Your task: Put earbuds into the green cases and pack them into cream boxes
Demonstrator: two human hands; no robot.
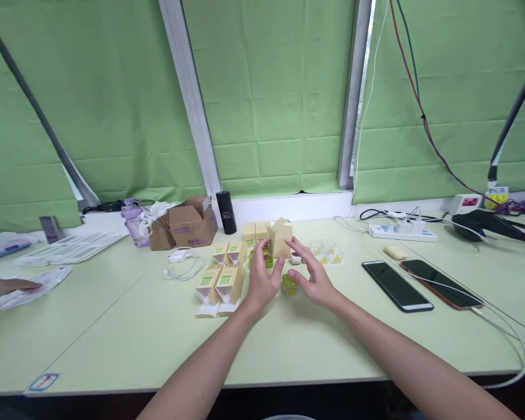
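A small kraft-paper box (281, 242), its top flap raised, stands upright between the fingertips of both hands. My left hand (263, 277) is at the box's left edge, fingers stretched out and thumb apart. On the other side, my right hand (314, 279) also has its fingers spread, their tips near the right edge. Whether either hand touches the box, I cannot tell. Below the gap between my hands sits a small clear container with a green top (290, 284). More green pieces (268, 260) are partly hidden behind my left hand.
Several kraft boxes with green windows (230, 280) stand left of my hands. Clear cups with yellow bits (326, 252) lie to the right, beyond them phones (397, 286) and a power strip (403, 233). A cardboard carton (192, 223) and black bottle (226, 213) stand behind. Another person's hand (11, 287) is far left.
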